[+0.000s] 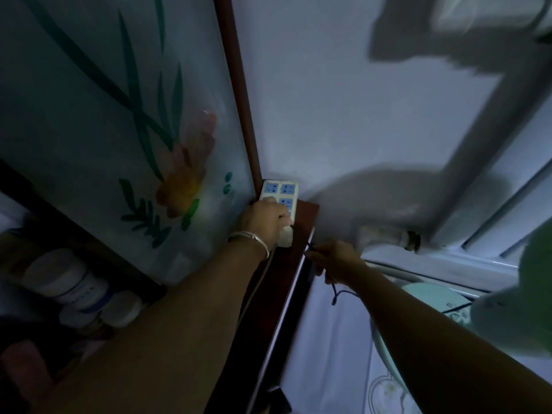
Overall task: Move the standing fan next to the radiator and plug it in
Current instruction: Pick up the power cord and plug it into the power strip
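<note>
My left hand (pixel 264 216) is closed around the power strip (pixel 279 194), holding it steady on the shelf. My right hand (pixel 334 258) pinches the dark cord (pixel 336 294) so I can plug it in; I can't see the plug. The fan (pixel 513 306) stands right beside me, under the radiator pipe (pixel 388 234).

The left hand (pixel 264 218) is covering the lower sockets of the power strip (pixel 279 194), and whatever it is gripping there is hiding. The right hand (pixel 334 261) is closing around a dark cord (pixel 339 294), its plug unseen. At right, the pale green fan (pixel 519 297) is blurring, running off the frame's edge.
</note>
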`<state>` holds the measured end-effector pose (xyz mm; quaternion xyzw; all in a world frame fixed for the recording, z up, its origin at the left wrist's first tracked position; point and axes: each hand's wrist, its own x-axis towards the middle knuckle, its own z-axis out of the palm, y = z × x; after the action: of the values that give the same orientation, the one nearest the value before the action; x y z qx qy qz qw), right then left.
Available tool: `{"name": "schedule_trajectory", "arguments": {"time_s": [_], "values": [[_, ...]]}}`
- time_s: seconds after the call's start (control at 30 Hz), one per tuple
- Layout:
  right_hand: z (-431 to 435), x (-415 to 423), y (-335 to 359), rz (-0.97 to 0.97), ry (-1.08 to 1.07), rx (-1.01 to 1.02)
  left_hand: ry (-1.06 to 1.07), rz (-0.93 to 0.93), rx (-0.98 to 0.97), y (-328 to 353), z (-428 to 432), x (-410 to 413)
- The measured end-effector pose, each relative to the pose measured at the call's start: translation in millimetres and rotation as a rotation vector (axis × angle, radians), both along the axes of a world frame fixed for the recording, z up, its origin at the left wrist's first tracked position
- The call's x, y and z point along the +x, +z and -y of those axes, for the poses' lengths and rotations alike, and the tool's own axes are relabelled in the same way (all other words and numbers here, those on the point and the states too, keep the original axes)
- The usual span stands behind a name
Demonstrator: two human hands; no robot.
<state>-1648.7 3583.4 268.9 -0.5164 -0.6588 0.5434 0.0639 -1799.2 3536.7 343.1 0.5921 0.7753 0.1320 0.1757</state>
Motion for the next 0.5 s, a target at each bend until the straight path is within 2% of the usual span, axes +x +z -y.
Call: {"name": "schedule_trajectory", "arguments": {"time_s": [0.2,0.5], "values": [[-13,-16,-34,0.223,0.172,0.069,0.044,-0.295,-0.113,-65,8,-3],[-15,-2,-86,0.342,0.358,0.087,0.233,-0.255,-0.229,-109,6,27]]}}
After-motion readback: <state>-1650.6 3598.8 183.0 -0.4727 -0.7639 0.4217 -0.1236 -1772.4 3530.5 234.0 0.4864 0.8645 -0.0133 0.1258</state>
